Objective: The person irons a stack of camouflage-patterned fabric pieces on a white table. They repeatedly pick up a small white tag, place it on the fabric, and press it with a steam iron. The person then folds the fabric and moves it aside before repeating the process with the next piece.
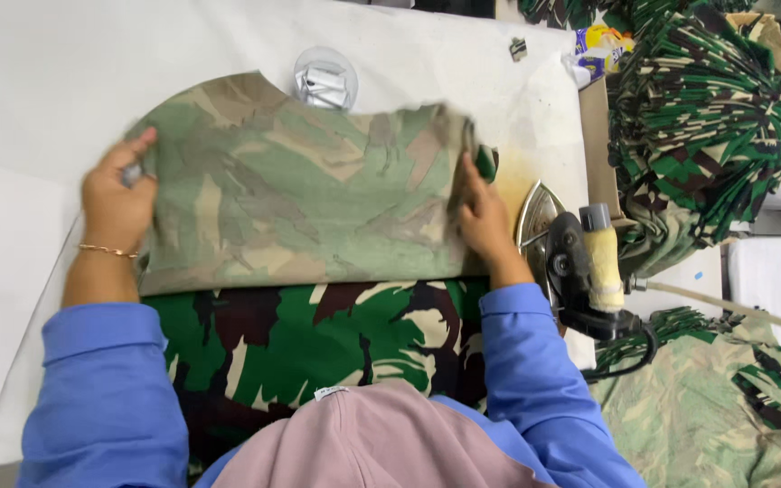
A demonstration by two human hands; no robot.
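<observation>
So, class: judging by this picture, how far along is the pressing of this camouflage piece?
Done: the camouflage fabric piece lies on the white table, faded side up. In hand: left hand and right hand hold its two ends. Left: the iron stands aside, unused; a stack of cut camouflage pieces lies nearby.

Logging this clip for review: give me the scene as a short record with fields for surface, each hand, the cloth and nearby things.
surface: white padded table
left hand: left hand grips the left edge of the camouflage cloth piece
right hand: right hand pinches its right edge
cloth: pale side up, spread flat, darker green side showing near the body
nearby: iron standing right of the cloth; stack of cut camouflage pieces far right
</observation>
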